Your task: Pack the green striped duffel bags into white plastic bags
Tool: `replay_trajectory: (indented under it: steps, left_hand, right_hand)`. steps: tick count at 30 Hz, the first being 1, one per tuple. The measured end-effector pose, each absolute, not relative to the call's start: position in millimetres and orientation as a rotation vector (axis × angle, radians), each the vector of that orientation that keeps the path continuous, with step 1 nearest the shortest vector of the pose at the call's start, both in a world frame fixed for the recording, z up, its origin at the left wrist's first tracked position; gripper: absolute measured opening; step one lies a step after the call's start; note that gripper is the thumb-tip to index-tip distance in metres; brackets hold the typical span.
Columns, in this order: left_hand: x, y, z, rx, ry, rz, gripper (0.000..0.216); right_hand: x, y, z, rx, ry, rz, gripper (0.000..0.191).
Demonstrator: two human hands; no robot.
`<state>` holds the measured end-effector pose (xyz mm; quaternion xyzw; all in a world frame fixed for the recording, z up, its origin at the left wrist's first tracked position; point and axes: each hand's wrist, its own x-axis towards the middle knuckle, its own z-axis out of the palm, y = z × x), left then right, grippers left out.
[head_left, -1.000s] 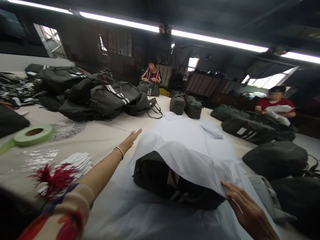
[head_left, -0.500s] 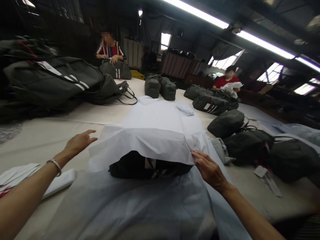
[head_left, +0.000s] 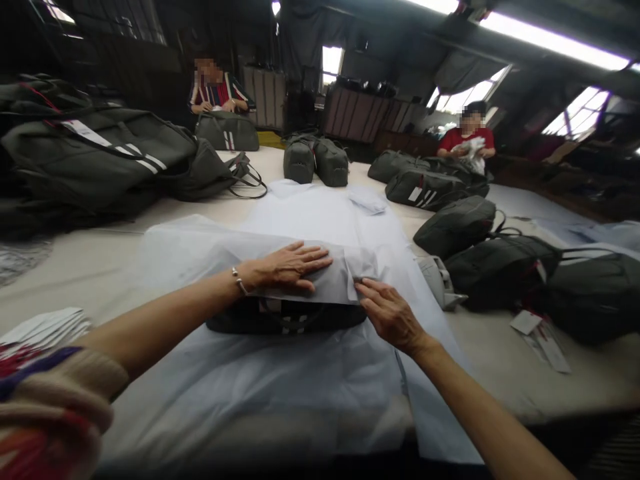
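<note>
A dark bag (head_left: 240, 319) lies on its side in front of me, its front face with handle and pale stripes showing. Over its top is draped a thin, see-through white sheet (head_left: 195, 241). My left hand (head_left: 293, 268) is pressed flat on that sheet above the bag, fingers stretched out. At the bag's right end, my right hand (head_left: 393, 312) pinches the edge of the sheet between thumb and fingers. More of the thin white material (head_left: 290, 373) spreads beneath and in front of the bag.
Dark bags (head_left: 505, 267) line the right side, beside a grey-white tool or dispenser (head_left: 440, 283) and hang tags (head_left: 543, 340). A large bag pile (head_left: 100, 153) stands at left, above a stack of tags (head_left: 45, 330). Two co-workers (head_left: 217, 93) work across the table.
My left hand has moved right from beside the bag onto the sheet and now lies flat there. My right hand has shifted slightly left, still at the sheet's edge.
</note>
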<state>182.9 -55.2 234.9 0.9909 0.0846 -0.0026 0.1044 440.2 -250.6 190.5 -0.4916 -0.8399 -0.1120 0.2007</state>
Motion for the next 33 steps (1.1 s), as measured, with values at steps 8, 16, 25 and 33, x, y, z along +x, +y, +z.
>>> replay_trajectory:
  steps: [8, 16, 25, 33]
  left_hand:
    - [185.2, -51.2, 222.5, 3.002, 0.33, -0.115, 0.077]
    - [186.6, -47.3, 217.3, 3.143, 0.322, -0.068, 0.083]
    - [191.5, -39.2, 216.8, 3.256, 0.405, -0.098, 0.096]
    - [192.2, -35.8, 213.6, 3.211, 0.349, 0.005, 0.091]
  right_hand:
    - [433.8, -465.9, 59.2, -1.859, -1.13, 0.762, 0.018]
    - [331.0, -553.7, -136.3, -1.23, 0.258, 1.515, 0.062]
    - [269.2, -506.9, -205.1, -0.806, 0.37, 1.308, 0.075]
    - [221.4, -532.2, -129.3, -0.757, 0.368, 1.238, 0.082]
